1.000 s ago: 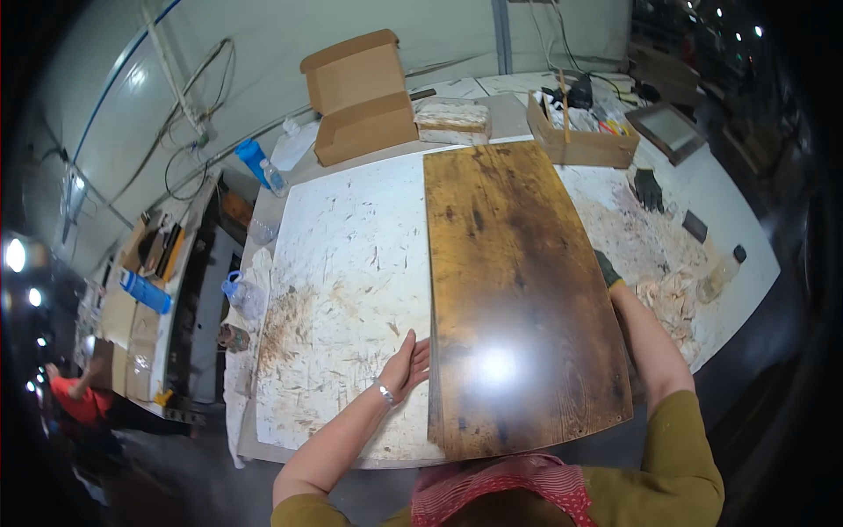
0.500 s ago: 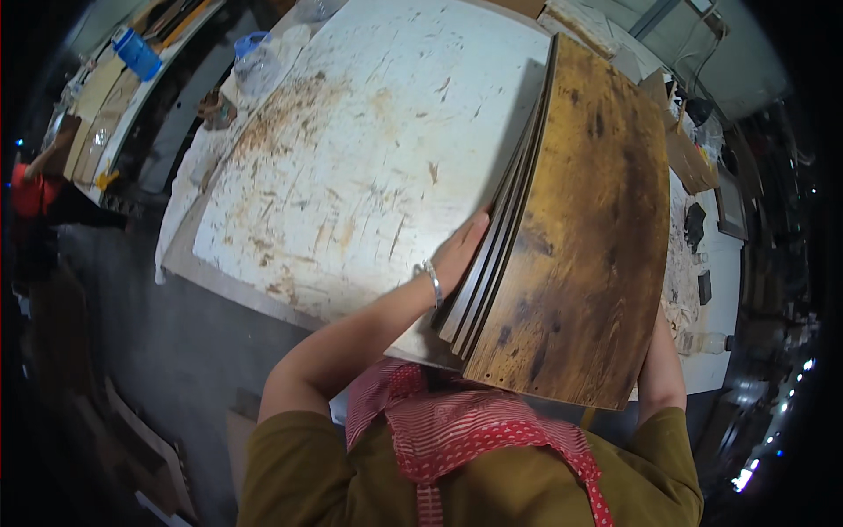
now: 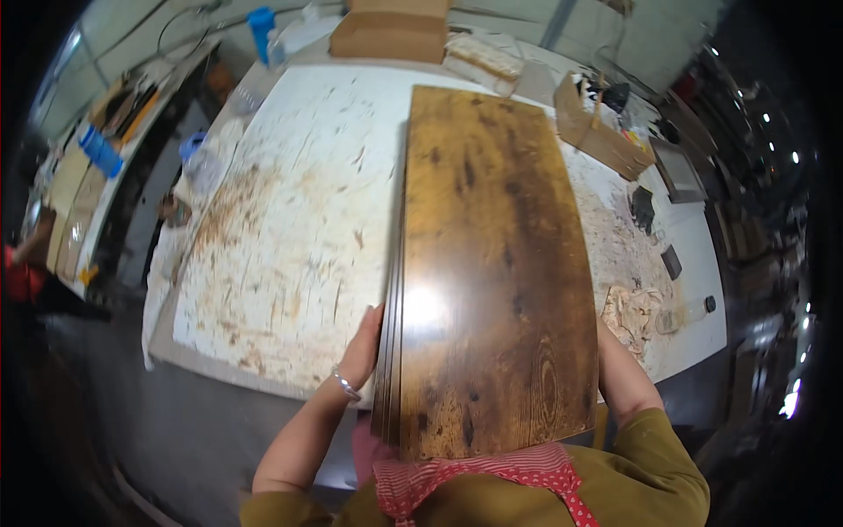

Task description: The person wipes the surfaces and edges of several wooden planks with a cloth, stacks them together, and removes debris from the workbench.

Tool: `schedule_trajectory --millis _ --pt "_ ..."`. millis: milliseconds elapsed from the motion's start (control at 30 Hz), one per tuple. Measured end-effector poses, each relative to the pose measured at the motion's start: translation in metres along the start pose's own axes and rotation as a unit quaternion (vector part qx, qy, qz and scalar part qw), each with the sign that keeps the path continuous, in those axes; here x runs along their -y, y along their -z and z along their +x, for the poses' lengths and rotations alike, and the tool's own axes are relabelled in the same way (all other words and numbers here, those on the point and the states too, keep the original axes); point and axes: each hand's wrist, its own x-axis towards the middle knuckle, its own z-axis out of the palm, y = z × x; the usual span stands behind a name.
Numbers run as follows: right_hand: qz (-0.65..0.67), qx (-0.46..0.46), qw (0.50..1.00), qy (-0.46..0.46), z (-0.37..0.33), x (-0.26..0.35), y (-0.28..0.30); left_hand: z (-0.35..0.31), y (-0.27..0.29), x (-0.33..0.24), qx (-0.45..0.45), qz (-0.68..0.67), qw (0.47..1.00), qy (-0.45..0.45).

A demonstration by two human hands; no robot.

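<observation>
A stack of several dark brown wooden boards (image 3: 500,263), with knots and a glossy top face, lies lengthwise in front of me, its near end at my apron. My left hand (image 3: 362,351), a silver bracelet at its wrist, presses along the left edges of the boards, thumb side up. At the right edge, my right forearm (image 3: 628,373) reaches in against the stack; the hand's fingers are hidden behind the boards. Both hands hold the stack between them. Below it is a white, stained worktable sheet (image 3: 281,220).
A cardboard box (image 3: 386,39) stands at the far edge. On the right are an open carton (image 3: 601,140), a crumpled rag (image 3: 632,312), a clear bottle (image 3: 683,314) and a dark block (image 3: 671,262). Plastic jugs (image 3: 204,167) sit at the left edge. Another person's red clothing (image 3: 25,277) shows at far left.
The stack has swung left and turned from slanting to nearly straight ahead, its top board more level. My hands moved left with it, and the view has shifted.
</observation>
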Motion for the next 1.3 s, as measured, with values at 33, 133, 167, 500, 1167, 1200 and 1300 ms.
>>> schedule_trajectory --millis 33,133,167,500,1167,1200,1300 --pt "0.009 -0.001 1.000 0.004 0.003 0.005 -0.001 0.012 0.000 -0.014 -0.019 -0.040 0.999 0.018" --pt "0.024 -0.004 1.000 0.017 0.019 0.025 0.000 0.077 0.015 -0.066 -0.064 -0.088 0.994 -0.012" --pt "0.030 -0.002 0.999 0.017 0.023 0.030 -0.002 0.100 0.016 -0.080 -0.052 -0.075 0.996 -0.016" --pt "0.104 -0.015 0.994 0.022 0.025 0.024 -0.023 0.191 -0.023 -0.109 0.067 -0.062 0.996 -0.003" --pt "0.440 0.085 0.893 -0.049 -0.103 0.032 0.001 0.027 -0.037 -0.054 -0.037 -0.026 0.995 0.087" --pt "0.443 0.096 0.889 -0.068 -0.104 0.033 0.008 0.009 -0.033 -0.050 -0.050 -0.030 0.996 0.065" --pt "0.156 0.143 0.970 0.119 -0.112 0.000 0.023 -0.022 -0.053 -0.047 -0.081 -0.029 0.994 0.068"
